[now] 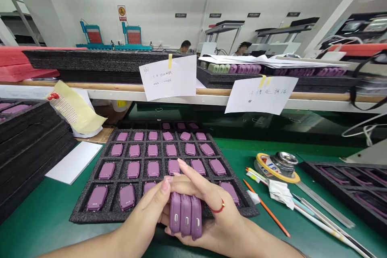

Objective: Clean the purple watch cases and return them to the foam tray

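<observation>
Three purple watch cases (185, 215) stand pressed side by side between my hands, their narrow sides with a small silver part facing me. My left hand (154, 205) grips the stack from the left, its thumb raised and its other fingers partly hidden. From the right, my right hand (216, 205) is closed around the same stack, its palm beneath and beside it; a red string bracelet circles the wrist. Just beyond lies a black foam tray (121, 217) with rows of similar purple cases in its compartments. My hands cover part of its nearest row.
Yellow tape (290, 176), a metal-topped jar (286, 161), an orange stick (267, 209) and a steel ruler (326, 205) lie at right. Another foam tray (341, 197) is farther right. Stacked black foam (33, 149) stands left. A shelf edge (211, 92) with paper notes crosses behind.
</observation>
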A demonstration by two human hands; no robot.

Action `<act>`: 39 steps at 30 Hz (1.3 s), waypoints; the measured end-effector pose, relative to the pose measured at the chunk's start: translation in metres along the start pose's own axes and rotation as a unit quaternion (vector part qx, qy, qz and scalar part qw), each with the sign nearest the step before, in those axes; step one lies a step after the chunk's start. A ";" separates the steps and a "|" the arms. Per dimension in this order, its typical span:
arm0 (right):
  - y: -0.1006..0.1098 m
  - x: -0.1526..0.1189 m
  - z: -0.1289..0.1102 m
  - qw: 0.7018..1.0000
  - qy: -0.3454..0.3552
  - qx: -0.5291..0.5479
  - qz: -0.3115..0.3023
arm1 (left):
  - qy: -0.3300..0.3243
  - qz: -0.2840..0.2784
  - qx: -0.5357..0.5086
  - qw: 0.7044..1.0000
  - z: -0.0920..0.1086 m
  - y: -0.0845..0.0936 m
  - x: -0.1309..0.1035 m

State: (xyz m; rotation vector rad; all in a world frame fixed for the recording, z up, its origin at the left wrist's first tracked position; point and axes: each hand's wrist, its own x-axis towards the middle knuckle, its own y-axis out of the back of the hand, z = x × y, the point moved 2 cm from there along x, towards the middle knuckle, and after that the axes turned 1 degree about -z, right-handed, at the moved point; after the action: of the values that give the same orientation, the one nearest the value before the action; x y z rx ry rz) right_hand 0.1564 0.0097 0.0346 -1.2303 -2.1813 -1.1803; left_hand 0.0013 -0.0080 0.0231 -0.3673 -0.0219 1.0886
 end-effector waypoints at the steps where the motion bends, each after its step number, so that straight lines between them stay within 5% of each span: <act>1: 0.000 0.000 0.000 1.000 0.001 0.003 -0.001 | 0.005 -0.009 0.012 1.000 0.001 -0.001 0.000; 13: -0.001 -0.004 0.008 0.999 -0.019 0.002 -0.027 | -0.008 -0.021 0.072 0.997 0.005 -0.004 0.004; 19: -0.003 -0.003 0.004 0.998 0.020 -0.027 -0.050 | -0.006 0.055 0.172 0.984 -0.001 0.000 0.004; 23: 0.005 -0.002 -0.003 0.995 0.056 -0.064 -0.053 | -0.077 0.088 0.226 0.967 0.010 0.000 0.003; 27: 0.016 -0.003 -0.002 0.998 -0.039 0.031 0.027 | -0.145 0.092 0.281 0.944 0.014 0.001 0.000; 31: 0.015 -0.004 0.007 0.968 -0.167 0.164 0.094 | -0.187 0.089 0.312 0.927 0.012 0.001 -0.003; 39: 0.004 -0.004 0.012 0.913 -0.303 0.271 -0.043 | -0.247 0.080 0.344 0.902 0.014 -0.002 -0.002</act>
State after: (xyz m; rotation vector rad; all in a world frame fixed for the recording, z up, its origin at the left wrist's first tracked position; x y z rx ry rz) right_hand 0.1634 0.0184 0.0269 -1.3576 -2.7517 -0.1491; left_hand -0.0008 -0.0067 0.0371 0.5607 -0.0557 1.2529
